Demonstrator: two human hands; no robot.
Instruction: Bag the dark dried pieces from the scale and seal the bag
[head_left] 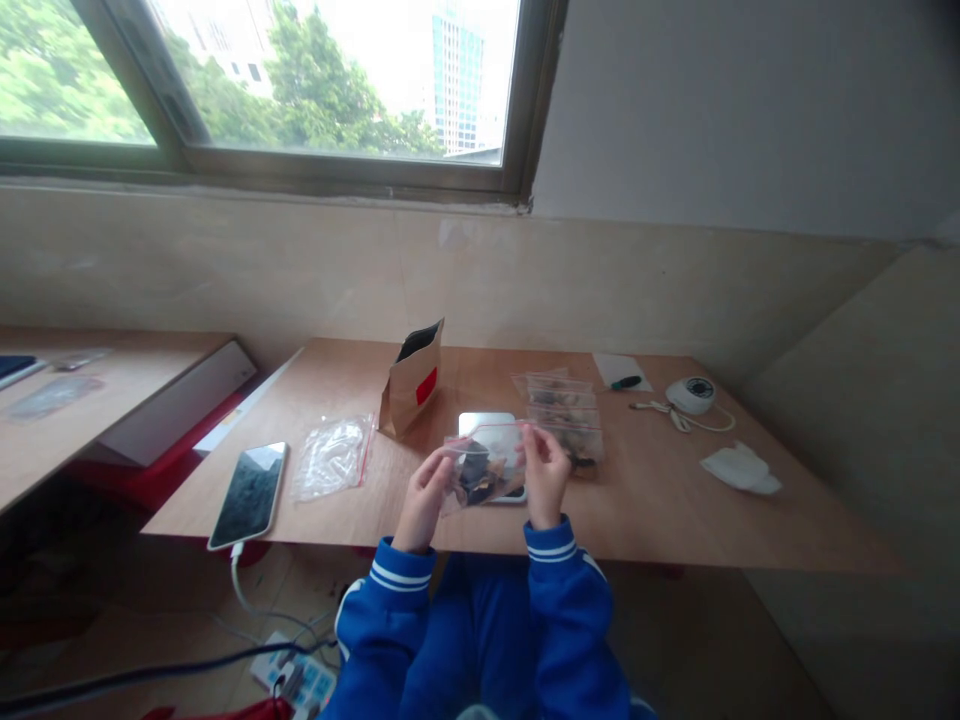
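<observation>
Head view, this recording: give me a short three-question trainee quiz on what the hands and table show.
1. True or false: both hands hold the small zip bag above the table.
2. Which thing lies nearest the table's left front corner?
A. the phone
B. the white mask
C. the brown paper pouch
3. Fill in: the zip bag's seal strip is coloured ____.

Key
1. True: the left hand grips its left edge and the right hand its right edge, fingers at the top corner.
2. A, with a cable plugged into its near end.
3. Red; dark pieces show inside the clear bag.
</observation>
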